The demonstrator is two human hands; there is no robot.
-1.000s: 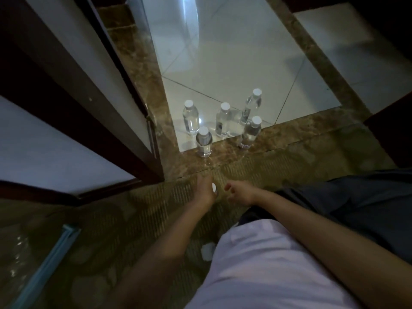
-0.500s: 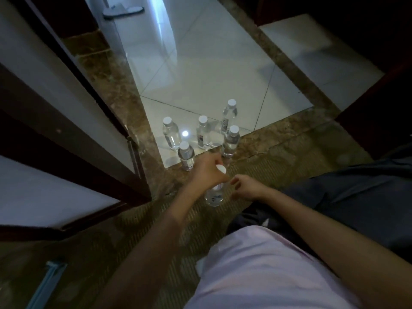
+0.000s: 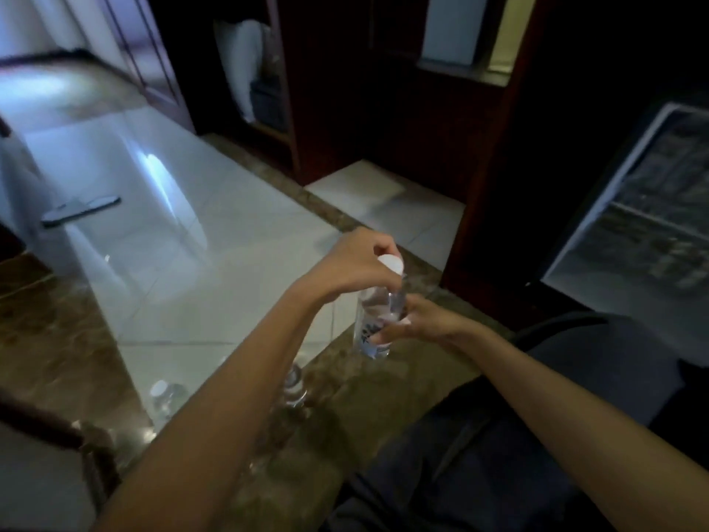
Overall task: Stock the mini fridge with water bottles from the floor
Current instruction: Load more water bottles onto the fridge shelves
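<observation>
**Plainly off the floor: one bottle held in two grips**

Upright and in mid-air, a clear water bottle (image 3: 378, 324) is held above the brown marble border at the near edge of the white-tiled floor (image 3: 230, 263). Its neck, just under the white cap (image 3: 391, 263), is pinched from above by the curled fingers of the left grip (image 3: 356, 263). Its lower body is clasped from the right by the right grip (image 3: 418, 324), whose fingertips (image 3: 403, 321) are laid across the label. Two more bottles (image 3: 165, 395) (image 3: 294, 385) are left standing at the tiles' near edge, partly hidden by the left forearm. The mini fridge (image 3: 633, 209) is seen open towards the floor's right edge, well apart from the held bottle. A flat grey object (image 3: 80, 211) is seen on the tiles at the far left.
</observation>
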